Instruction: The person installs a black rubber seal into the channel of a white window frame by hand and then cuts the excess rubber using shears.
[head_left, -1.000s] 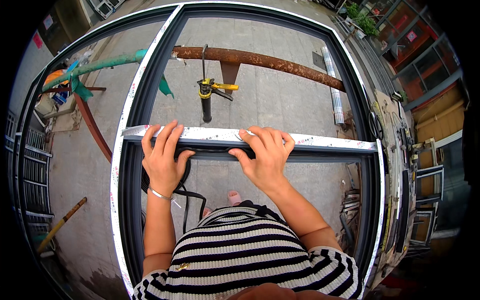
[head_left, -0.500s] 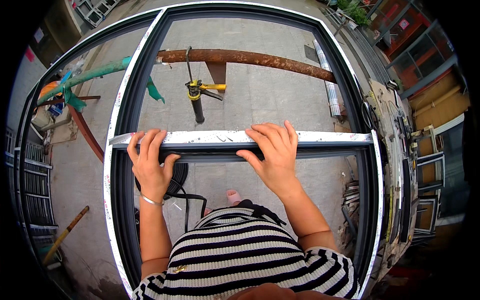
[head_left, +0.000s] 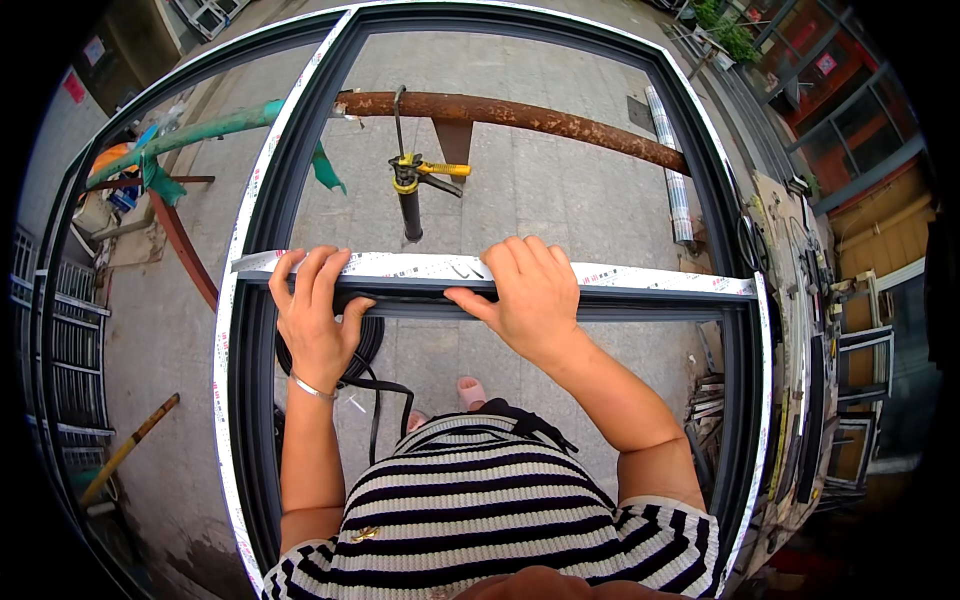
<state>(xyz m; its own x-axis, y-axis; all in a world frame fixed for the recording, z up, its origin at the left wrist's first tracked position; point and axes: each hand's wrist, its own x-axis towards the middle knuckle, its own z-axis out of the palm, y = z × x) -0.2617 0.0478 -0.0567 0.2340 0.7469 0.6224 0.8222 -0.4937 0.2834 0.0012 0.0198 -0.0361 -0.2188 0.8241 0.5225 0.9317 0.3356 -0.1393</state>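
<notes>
A dark window frame [head_left: 226, 400] with white printed protective film lies in front of me, and its crossbar [head_left: 640, 276] runs left to right under my hands. My left hand [head_left: 318, 315] is closed over the bar's left part, fingers on the film and thumb on the near edge. Around the bar's middle, my right hand [head_left: 535, 300] grips the same way, its thumb pointing left into the near groove. A dark strip [head_left: 415, 295] shows in the groove between the thumbs; its detail is hard to make out. Below the left hand hangs a coil of black rubber strip [head_left: 371, 345].
Beyond the crossbar, a caulking gun [head_left: 408, 190] with yellow parts hangs from a rusty pipe [head_left: 530, 112] beneath the frame. A green-wrapped pipe [head_left: 215, 128] lies to the left. Metal profiles [head_left: 668, 165] and stacked offcuts [head_left: 706, 415] lie at the right.
My right hand has slid left along the crossbar, and its fingers are closer together. The left hand keeps about the same place on the bar. The whole view has shifted slightly.
</notes>
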